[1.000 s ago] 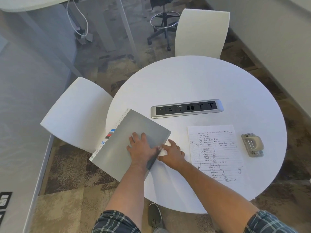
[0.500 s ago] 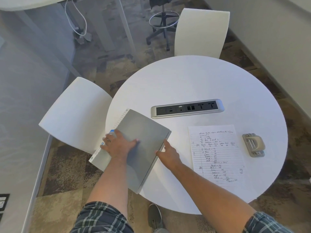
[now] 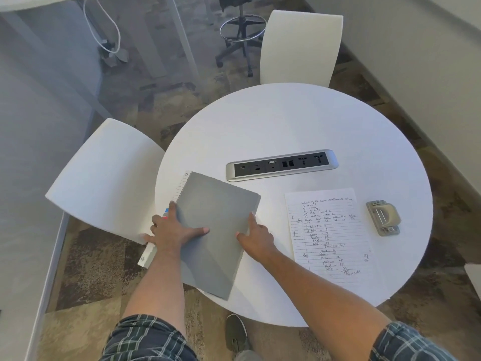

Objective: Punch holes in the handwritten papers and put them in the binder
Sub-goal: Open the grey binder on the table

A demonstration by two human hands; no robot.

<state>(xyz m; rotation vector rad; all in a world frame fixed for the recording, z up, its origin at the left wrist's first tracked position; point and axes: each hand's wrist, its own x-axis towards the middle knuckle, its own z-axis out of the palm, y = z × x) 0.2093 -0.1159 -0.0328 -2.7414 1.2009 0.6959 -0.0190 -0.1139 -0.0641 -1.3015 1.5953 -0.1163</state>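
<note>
The left hand (image 3: pixel 173 231) lies spread with straight fingers on the grey binder (image 3: pixel 217 230) at the table (image 3: pixel 299 121) edge, the right hand (image 3: pixel 256 237) touching its right edge with fingers loosely extended, the handwritten paper (image 3: pixel 329 234), listing "Black", "Blue", just right.

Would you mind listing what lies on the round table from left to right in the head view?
Left hand at the binder's left edge → grey binder → right hand at its right edge → handwritten paper → hole punch. The power strip sits farther back, spanning several of these.
</note>
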